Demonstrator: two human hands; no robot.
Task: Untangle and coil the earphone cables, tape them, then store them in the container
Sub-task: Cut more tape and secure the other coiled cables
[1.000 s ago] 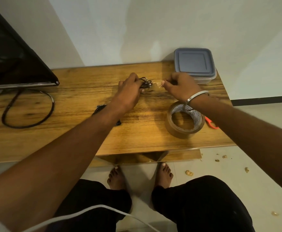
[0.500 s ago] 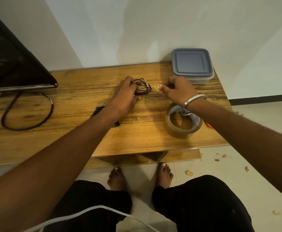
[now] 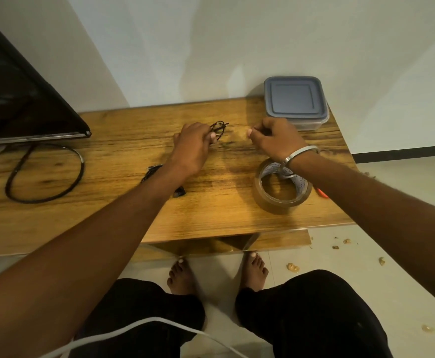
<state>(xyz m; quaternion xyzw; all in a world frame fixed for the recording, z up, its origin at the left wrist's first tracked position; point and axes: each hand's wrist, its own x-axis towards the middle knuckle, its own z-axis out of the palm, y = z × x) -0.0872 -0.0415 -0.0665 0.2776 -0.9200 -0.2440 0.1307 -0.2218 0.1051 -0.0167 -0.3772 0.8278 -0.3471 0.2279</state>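
Observation:
A small coil of black earphone cable (image 3: 218, 127) is pinched in my left hand (image 3: 193, 144), low over the back of the wooden table (image 3: 123, 202). My right hand (image 3: 273, 136) is a short gap to the right, its fingertips closed on a small strip of clear tape (image 3: 239, 133) that is hard to make out. A brown tape roll (image 3: 281, 188) lies under my right wrist. The container (image 3: 296, 103), with its grey lid on, stands at the back right corner. A second black earphone bundle (image 3: 179, 191) lies partly hidden under my left forearm.
A dark screen (image 3: 17, 99) fills the table's left, with a black cable loop (image 3: 43, 174) in front of it. A red scissors handle (image 3: 321, 193) pokes out behind my right forearm. A white cable (image 3: 138, 328) crosses my lap. Crumbs lie on the floor at the right.
My hands have drawn slightly apart. The coil showed more openly half a second ago; now my left hand covers more of it. The tape roll and container have not moved.

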